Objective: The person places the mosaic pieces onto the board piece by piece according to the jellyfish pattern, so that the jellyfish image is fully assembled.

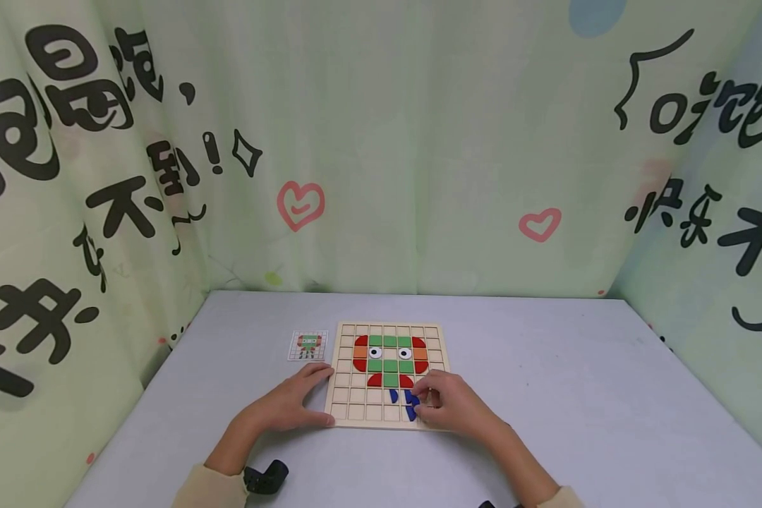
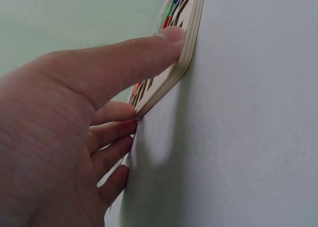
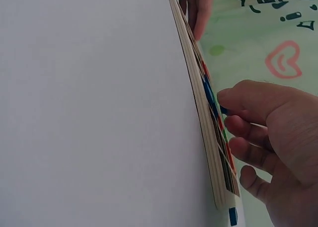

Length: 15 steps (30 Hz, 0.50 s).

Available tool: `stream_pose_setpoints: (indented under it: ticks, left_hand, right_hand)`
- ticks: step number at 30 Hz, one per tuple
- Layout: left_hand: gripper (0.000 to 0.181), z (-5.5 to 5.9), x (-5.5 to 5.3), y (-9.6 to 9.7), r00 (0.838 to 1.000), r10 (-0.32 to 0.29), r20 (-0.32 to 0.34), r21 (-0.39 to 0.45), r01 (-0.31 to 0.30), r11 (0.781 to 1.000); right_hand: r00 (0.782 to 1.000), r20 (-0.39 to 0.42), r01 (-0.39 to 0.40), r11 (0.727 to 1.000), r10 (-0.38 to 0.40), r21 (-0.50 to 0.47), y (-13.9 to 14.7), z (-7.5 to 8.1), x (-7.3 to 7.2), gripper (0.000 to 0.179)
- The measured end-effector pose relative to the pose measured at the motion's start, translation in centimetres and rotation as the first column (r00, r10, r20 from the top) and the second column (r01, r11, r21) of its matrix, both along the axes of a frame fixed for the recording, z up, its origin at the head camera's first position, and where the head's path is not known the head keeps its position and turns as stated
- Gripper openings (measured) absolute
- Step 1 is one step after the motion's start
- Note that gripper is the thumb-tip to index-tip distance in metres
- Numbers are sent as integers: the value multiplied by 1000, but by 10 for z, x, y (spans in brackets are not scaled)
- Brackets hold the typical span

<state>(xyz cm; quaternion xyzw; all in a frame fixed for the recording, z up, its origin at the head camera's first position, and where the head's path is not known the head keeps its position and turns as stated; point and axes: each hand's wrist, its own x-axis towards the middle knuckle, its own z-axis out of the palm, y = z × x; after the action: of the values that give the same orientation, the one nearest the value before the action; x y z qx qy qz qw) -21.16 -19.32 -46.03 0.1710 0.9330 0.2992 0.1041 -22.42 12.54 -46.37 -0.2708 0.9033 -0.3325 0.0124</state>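
A square wooden grid board (image 1: 349, 413) lies on the table, with red, green, orange, blue and eye-marked tiles forming a figure. My left hand (image 1: 292, 403) steadies its left side, thumb (image 2: 171, 36) on the frame near the front corner and the other fingers against the edge. Over the lower right cells, my right hand (image 1: 447, 402) pinches a small blue tile (image 3: 224, 110) between thumb and index finger. Other blue tiles (image 1: 394, 396) sit in the grid below the red and green row. The right hand partly covers the board's lower right cells.
A small pattern card (image 1: 307, 346) with a similar figure lies left of the board. Another blue piece (image 3: 233, 216) shows past the board's end in the right wrist view. Printed curtains (image 1: 413, 141) surround the white table (image 1: 546, 367).
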Motion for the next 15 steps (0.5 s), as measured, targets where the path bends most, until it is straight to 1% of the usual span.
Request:
stream_pose_setpoints:
  ticks: [3,5,11,15]
  left_hand:
    - [86,0,0,0,1000,-4,-8,1,4,1000]
    - [86,0,0,0,1000,-7,-11,1,7,1000]
    - [87,-1,-1,-1,1000,-2,-4,0,2,1000]
    - [87,-1,-1,0,1000,1,1,3,-1,1000]
  right_hand:
    - [1000,-1,-27,1000,27,-13,-7,0,1,13]
    - [999,4,-36,999,36,-4,-12,1,2,13]
    - [999,18,-43,996,42,76,-24,1,4,13]
    - [999,28,-38,995,35,94,-28,2,4,13]
